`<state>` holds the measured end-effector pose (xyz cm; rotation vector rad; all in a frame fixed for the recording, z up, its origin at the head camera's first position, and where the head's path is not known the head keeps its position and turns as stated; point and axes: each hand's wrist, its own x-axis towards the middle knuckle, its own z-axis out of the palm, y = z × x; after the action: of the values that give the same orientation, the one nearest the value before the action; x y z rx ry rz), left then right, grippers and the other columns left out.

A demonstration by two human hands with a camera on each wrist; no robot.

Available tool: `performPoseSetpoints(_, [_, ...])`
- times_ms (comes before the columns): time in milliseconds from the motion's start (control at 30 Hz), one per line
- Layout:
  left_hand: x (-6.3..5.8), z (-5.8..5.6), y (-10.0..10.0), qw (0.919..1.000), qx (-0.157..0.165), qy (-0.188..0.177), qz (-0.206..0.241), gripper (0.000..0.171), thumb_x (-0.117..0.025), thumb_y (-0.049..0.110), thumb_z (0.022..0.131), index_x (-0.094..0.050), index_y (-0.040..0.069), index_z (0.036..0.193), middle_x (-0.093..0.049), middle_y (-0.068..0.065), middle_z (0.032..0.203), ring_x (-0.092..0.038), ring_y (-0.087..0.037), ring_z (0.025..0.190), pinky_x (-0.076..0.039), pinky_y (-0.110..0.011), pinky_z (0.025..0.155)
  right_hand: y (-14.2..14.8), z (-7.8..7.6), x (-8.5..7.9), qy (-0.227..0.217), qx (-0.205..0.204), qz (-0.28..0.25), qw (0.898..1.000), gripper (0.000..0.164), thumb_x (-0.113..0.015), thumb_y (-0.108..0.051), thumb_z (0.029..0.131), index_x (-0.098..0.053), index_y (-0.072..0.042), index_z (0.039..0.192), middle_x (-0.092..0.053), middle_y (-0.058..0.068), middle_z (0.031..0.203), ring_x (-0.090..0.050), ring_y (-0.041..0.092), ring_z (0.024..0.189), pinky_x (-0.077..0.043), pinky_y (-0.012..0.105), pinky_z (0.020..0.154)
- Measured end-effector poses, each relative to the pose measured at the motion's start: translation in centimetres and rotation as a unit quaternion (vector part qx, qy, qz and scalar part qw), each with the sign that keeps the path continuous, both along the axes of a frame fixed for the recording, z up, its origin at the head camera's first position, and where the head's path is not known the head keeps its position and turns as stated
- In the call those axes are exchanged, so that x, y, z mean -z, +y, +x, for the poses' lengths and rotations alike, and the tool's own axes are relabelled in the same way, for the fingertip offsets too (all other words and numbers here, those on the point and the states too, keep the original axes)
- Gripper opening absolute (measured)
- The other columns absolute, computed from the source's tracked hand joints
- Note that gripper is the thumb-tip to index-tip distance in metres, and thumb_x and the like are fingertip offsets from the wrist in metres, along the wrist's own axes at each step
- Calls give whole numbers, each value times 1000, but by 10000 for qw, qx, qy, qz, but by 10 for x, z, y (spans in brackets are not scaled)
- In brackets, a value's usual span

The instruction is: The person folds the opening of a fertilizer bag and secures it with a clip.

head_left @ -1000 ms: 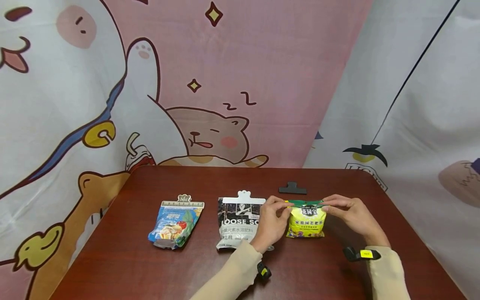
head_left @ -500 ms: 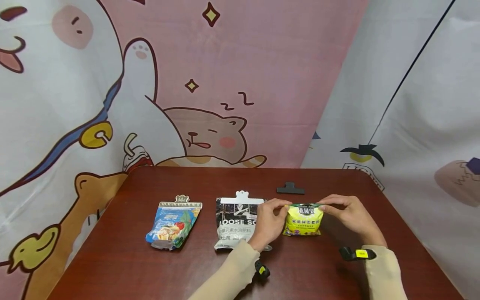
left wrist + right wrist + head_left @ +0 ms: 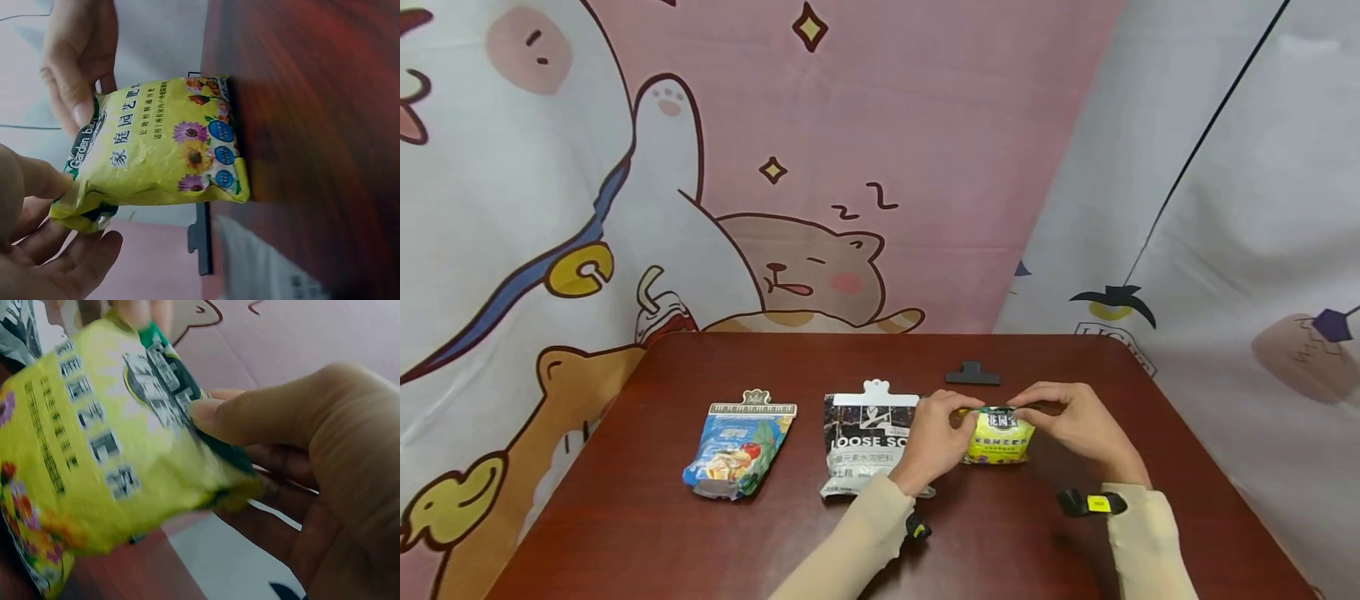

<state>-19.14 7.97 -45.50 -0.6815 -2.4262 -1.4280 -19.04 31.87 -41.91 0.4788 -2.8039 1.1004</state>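
A yellow plastic bag of garden fertilizer (image 3: 997, 442) with a dark green top and printed flowers stands at the right of the table. My left hand (image 3: 934, 437) pinches its top edge at the left corner, thumb in front. At the other side my right hand (image 3: 1082, 425) pinches the same edge between thumb and fingers. The green top is folded over, as the left wrist view shows on the bag (image 3: 156, 140). In the right wrist view the right thumb (image 3: 219, 415) presses on the dark label band.
A black-and-white soil bag (image 3: 861, 446) with a white clip (image 3: 876, 393) lies left of my left hand, partly covered by it. Farther left is a blue food bag (image 3: 737, 454) with a gold clip (image 3: 755, 406). A loose black clip (image 3: 972, 375) lies behind the yellow bag.
The yellow bag's green top has been folded down, so the bag looks shorter. My hands have come closer together along its top edge. The view has shifted slightly to the right.
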Motion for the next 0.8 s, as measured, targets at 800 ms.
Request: performPoseSetpoints(800, [-13, -2, 19, 9790, -208, 1466, -1403, 11, -71, 12, 96, -80, 17, 98, -76, 7, 94, -63, -5, 81, -46, -12, 67, -16, -3, -2, 510, -118, 243, 9983, 8, -83, -20, 87, -82, -27, 91, -76, -13, 90, -67, 5, 81, -57, 22, 72])
